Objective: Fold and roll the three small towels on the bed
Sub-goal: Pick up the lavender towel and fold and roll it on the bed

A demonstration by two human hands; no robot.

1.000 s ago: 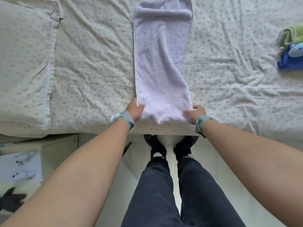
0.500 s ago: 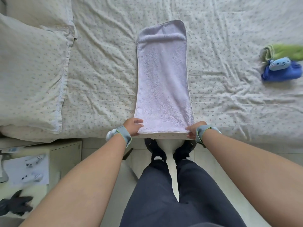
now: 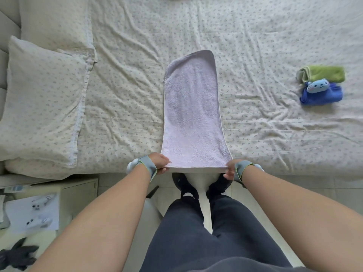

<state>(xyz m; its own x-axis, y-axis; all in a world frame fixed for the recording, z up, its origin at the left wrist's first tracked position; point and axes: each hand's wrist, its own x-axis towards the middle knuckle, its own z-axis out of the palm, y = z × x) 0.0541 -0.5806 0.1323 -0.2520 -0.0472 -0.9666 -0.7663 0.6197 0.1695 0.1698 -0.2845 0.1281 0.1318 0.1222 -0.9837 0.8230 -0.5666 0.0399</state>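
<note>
A lilac towel (image 3: pixel 192 114), folded into a long strip, lies flat on the bed (image 3: pixel 127 107) and runs away from me. Its near end reaches the mattress edge. My left hand (image 3: pixel 161 162) pinches the near left corner and my right hand (image 3: pixel 229 168) pinches the near right corner, holding that end taut. At the right of the bed lie a rolled green towel (image 3: pixel 322 74) and, touching it on the near side, a rolled blue towel (image 3: pixel 322 94) with a light blue cat face on it.
Two pillows (image 3: pixel 43 99) fill the bed's left side. A pale bedside cabinet (image 3: pixel 78 193) with papers stands on the floor at the lower left, a dark object beside it. My legs and dark shoes (image 3: pixel 186 188) are at the bed's edge.
Both hands have drawn the lilac towel toward the bed's near edge and pulled it flat; its near end has gone from rumpled to straight. The view has widened, showing both rolled towels fully.
</note>
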